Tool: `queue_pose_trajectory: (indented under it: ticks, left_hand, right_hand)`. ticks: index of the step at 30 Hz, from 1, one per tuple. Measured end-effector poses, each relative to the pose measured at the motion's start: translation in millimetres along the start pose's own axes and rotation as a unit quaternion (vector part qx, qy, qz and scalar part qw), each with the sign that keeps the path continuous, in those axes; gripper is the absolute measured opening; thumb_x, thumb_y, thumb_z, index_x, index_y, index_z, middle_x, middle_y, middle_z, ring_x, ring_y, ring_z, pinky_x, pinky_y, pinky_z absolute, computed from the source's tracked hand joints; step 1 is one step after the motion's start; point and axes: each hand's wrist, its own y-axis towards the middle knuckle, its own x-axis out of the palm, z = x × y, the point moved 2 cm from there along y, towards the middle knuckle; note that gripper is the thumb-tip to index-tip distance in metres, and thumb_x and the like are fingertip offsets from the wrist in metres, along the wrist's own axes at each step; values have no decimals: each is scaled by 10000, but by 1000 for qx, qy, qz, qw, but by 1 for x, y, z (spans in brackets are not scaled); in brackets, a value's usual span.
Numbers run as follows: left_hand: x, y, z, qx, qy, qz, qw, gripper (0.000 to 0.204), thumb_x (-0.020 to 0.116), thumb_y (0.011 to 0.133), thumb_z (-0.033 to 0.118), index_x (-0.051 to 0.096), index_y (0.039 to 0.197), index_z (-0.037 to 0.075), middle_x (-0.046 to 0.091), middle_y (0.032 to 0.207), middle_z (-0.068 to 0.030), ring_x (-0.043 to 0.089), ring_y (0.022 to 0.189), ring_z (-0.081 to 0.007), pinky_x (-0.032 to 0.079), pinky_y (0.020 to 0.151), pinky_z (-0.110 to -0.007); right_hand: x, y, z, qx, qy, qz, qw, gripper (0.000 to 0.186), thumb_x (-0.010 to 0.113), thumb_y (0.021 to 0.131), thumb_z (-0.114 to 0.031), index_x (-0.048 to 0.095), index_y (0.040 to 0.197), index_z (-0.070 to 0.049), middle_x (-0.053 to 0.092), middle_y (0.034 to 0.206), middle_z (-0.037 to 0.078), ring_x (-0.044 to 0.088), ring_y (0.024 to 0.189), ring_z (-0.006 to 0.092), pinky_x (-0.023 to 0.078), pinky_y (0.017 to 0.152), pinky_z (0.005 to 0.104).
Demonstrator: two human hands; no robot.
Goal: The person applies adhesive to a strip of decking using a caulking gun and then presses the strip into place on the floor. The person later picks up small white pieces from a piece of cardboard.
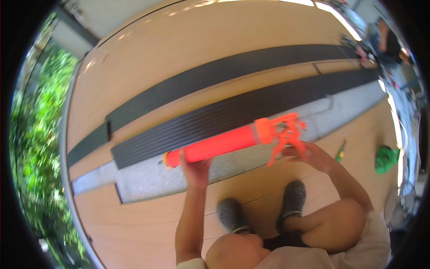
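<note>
Your left hand (195,168) wraps its fingers under the barrel near the nozzle; your right hand (309,154) curls around the trigger. A hard squeeze could, I judge, smear sealant onto the black slats (224,114) at twelve o'clock. The bright orange caulking gun (233,141), long and tubular, lies tilted across the grey strip (148,177).

Left hand (195,167) supports orange caulking gun (233,141) barrel; right hand (309,154) grips trigger handle; black slats (215,114) beneath.
</note>
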Motion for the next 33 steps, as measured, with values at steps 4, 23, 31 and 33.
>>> queue_pose_trajectory:
  ticks: [4,23,31,33]
  left_hand:
    - [-10,-15,43,63,-64,-25,996,541,659,944,528,607,1290,116,673,1296,-55,673,1104,-216,562,929,-346]
    - [-108,29,164,256,-126,-145,947,604,517,1000,603,579,1303,85,655,1299,-105,616,1224,-297,495,1032,-491]
    - [-217,7,189,211,472,209,830,646,424,1034,593,699,959,14,707,788,-155,695,731,-325,565,700,-427]
    - [-259,-24,160,283,661,299,628,451,533,1022,446,696,924,37,672,811,-163,660,732,-368,537,676,-457]
  right_hand:
    - [53,59,-58,68,25,-143,987,756,647,993,-412,351,1554,-1,426,1575,164,413,1459,304,392,1171,467]
    - [214,185,-70,78,-61,-233,967,501,618,860,-91,525,1347,-21,597,1306,145,576,1252,294,478,1083,514]
    - [302,248,-8,66,34,-184,980,279,582,920,-88,598,1188,-13,679,1108,168,658,1067,265,521,988,428]
    - [314,267,-1,-22,-53,-225,973,276,578,899,-53,591,1173,-21,674,1086,144,652,1038,246,532,941,422]
